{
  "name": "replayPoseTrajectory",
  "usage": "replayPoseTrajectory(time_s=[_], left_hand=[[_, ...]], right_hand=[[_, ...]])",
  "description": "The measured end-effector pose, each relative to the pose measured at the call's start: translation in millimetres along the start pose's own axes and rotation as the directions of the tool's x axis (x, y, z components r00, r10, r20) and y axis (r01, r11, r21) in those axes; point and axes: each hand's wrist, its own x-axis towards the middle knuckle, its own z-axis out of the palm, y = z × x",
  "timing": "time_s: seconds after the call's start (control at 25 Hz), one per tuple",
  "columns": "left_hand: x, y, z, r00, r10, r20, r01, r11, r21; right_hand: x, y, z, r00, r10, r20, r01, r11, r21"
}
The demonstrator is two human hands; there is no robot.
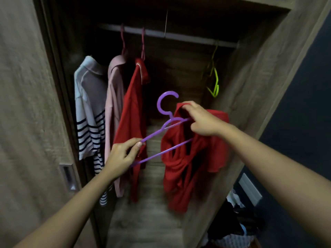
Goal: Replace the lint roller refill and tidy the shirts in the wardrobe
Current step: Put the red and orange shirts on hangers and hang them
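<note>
I hold a purple plastic hanger (165,111) in front of the open wardrobe. My left hand (123,154) pinches its left arm end. My right hand (200,120) grips the collar of a red shirt (189,169), which drapes over the hanger's right half and hangs down crumpled. On the rail (179,35) hang a white shirt with dark stripes (89,108), a pink shirt (114,104) and another red shirt (132,111). No lint roller is in view.
Empty yellow-green hangers (215,81) hang at the rail's right end. The sliding door (26,122) with a recessed handle (69,176) stands at the left. A heap of clothes (234,221) lies on the floor at the lower right, beside the wardrobe's side panel.
</note>
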Motion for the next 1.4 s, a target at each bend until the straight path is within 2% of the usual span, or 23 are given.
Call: replayPoseTrajectory(time_s=[0.08,0.16,0.28,0.36,0.4,0.44,0.48,0.52,0.6,0.68,0.8,0.84,0.92,1.0,1.12,1.2,1.28,1.36,1.4], left_hand=[[3.7,1.6,-0.2,0.997,-0.019,-0.069,0.014,0.997,-0.072],[6.6,4.9,-5.4,0.987,-0.012,-0.161,0.005,0.999,-0.048],[3.9,12.9,-6.5,0.923,0.145,-0.357,-0.013,0.938,0.348],[-16.3,34.2,15.6,0.888,0.206,-0.411,-0.053,0.934,0.353],[-32.6,45.6,34.0,0.917,0.215,-0.337,-0.1,0.94,0.327],[-50.1,52.7,54.5,0.958,0.202,-0.202,-0.121,0.927,0.355],[-65.2,56.2,69.9,0.989,0.135,-0.062,-0.098,0.906,0.412],[-73.9,49.3,79.0,0.999,0.036,0.004,-0.034,0.891,0.453],[-72.5,19.8,76.3,0.982,-0.186,-0.027,0.183,0.911,0.37],[-65.4,-7.8,62.1,0.945,-0.325,-0.032,0.321,0.906,0.275],[-56.7,-15.6,47.9,0.893,-0.419,0.165,0.384,0.9,0.207],[-56.3,-14.0,47.6,0.894,-0.416,0.167,0.385,0.904,0.188],[-53.1,-20.4,44.5,0.92,-0.39,0.038,0.38,0.911,0.159],[-42.0,-24.6,25.5,0.914,-0.401,-0.067,0.406,0.909,0.099],[-20.2,-25.2,-17.1,0.891,-0.449,-0.063,0.45,0.893,0.006],[-8.9,-21.2,-40.5,0.902,-0.425,-0.077,0.427,0.904,0.009],[0.7,-5.3,-47.0,0.919,-0.335,-0.207,0.365,0.922,0.127],[8.1,25.2,-31.5,0.958,-0.125,-0.259,0.186,0.956,0.227],[9.9,40.5,-18.1,0.982,-0.003,-0.187,0.051,0.966,0.254]], right_hand=[[-4.3,-15.9,0.1,0.959,-0.197,-0.203,0.133,0.947,-0.292],[-8.1,-17.3,-2.1,0.85,-0.351,-0.393,0.142,0.871,-0.47],[-1.1,-21.9,-5.4,0.787,-0.395,-0.474,0.101,0.841,-0.531],[8.3,-30.4,-6.5,0.768,-0.394,-0.504,0.096,0.85,-0.518],[12.6,-34.2,-8.7,0.758,-0.393,-0.521,0.098,0.858,-0.504],[15.9,-37.4,-10.9,0.745,-0.393,-0.539,0.102,0.866,-0.49],[17.7,-39.7,-13.5,0.736,-0.39,-0.554,0.11,0.876,-0.47],[18.1,-40.9,-16.9,0.732,-0.381,-0.565,0.121,0.889,-0.442],[14.3,-38.0,-21.8,0.729,-0.352,-0.587,0.143,0.917,-0.372],[7.5,-31.2,-21.5,0.734,-0.306,-0.606,0.15,0.944,-0.296],[1.0,-25.3,-10.8,0.753,-0.262,-0.604,0.166,0.963,-0.21],[-0.1,-23.9,-7.5,0.754,-0.264,-0.601,0.177,0.964,-0.2],[-3.8,-16.2,-5.4,0.76,-0.271,-0.59,0.181,0.961,-0.208],[-9.1,-3.0,-3.7,0.771,-0.291,-0.567,0.178,0.952,-0.247],[-18.8,22.1,7.6,0.794,-0.293,-0.534,0.15,0.944,-0.294],[-26.1,37.7,16.2,0.797,-0.286,-0.532,0.122,0.939,-0.323],[-28.5,43.0,30.2,0.812,-0.314,-0.492,0.094,0.902,-0.421],[-23.7,26.9,40.0,0.823,-0.29,-0.488,0.054,0.896,-0.44],[-20.0,16.4,41.9,0.825,-0.223,-0.519,0.013,0.926,-0.377]])
